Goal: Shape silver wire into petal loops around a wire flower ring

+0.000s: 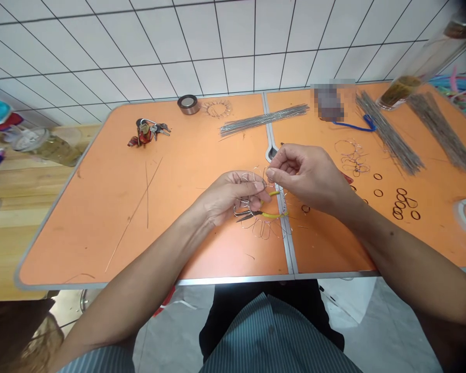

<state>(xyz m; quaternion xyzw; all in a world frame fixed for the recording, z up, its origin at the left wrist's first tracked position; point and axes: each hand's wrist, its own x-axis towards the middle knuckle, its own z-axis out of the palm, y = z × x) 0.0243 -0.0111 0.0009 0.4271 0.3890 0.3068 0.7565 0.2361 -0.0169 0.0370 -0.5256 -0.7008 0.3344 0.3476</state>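
An orange table (81,217) with a metal seam (289,254) across its top stands against a white tiled wall (236,36); grey floor (149,331) shows below. Above the seam, between the two hands, is the looped wire (259,176), thin, silvery and bent into open loops. The left hand (238,192) holds it with closed fingers, while the right hand (308,173) pinches its edge between thumb and forefinger. A clear bottle (415,75) at the upper right holds something yellow-brown low inside; a clear jar (42,144) on the left has yellowish contents.
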